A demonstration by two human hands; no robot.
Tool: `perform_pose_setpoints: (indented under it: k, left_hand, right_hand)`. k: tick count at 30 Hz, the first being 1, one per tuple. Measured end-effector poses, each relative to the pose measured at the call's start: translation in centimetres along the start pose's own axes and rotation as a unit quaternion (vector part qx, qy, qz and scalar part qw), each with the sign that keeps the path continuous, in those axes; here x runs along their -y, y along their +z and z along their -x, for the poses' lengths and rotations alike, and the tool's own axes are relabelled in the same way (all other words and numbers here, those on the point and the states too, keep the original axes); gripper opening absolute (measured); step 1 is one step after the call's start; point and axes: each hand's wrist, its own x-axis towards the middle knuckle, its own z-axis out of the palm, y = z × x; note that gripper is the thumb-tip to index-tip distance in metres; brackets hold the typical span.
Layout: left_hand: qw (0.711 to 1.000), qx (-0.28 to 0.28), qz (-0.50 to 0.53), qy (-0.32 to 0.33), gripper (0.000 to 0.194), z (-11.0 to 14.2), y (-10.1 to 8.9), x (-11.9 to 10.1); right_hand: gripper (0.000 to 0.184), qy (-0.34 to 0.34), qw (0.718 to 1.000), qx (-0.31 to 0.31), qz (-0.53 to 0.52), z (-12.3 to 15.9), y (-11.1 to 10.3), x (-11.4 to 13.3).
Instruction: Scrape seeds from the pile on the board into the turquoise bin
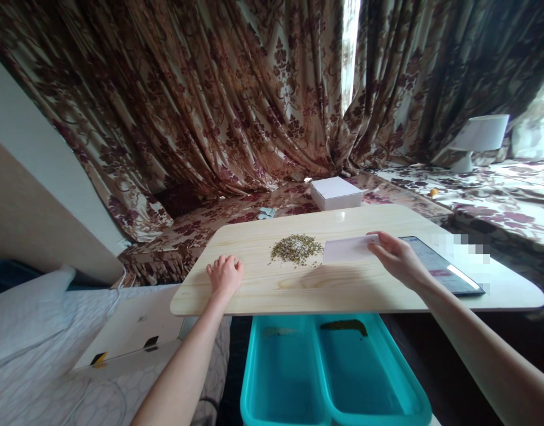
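Note:
A loose pile of small green and white grains [297, 248] lies on the pale wooden tabletop [254, 296]. My right hand [398, 257] pinches the right end of a thin white card [348, 249], whose far end is close to the pile's right side. To the left of the pile, my left hand [226, 275] rests on the tabletop, fingers apart and slightly bent, with nothing in it. Below the front edge stands a teal tub [321, 378] split into two compartments. Green grains [345, 325] lie at the back of the right one, and a few pale grains [280, 331] in the left one.
A tablet [444, 269] lies at the table's right, close to my right forearm. Behind the table are a white box [336, 192] and a light blue cloth [267, 213]. A flat board or box [134, 325] lies on the bed at left. A lamp [480, 136] stands back right.

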Motion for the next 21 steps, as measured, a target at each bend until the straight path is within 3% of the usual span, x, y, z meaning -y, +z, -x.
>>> perform_pose_setpoints:
  k: [9, 14, 21]
  left_hand:
    - [1.000, -0.001, -0.010, 0.004, 0.028, -0.1, 0.0, 0.0]
    - [1.000, 0.000, -0.008, 0.001, 0.029, 0.0, -0.1, -0.1]
    - [1.000, 0.000, -0.002, 0.000, 0.028, 0.1, -0.2, 0.0]
  right_hand:
    - [0.021, 0.001, 0.997, 0.024, -0.078, -1.9, 2.6, -0.9]
    - [0.018, -0.004, 0.998, 0.037, -0.056, -1.5, 1.8, -0.2]
    - [0.017, 0.016, 0.998, 0.010, -0.058, -1.4, 1.1, -0.3]
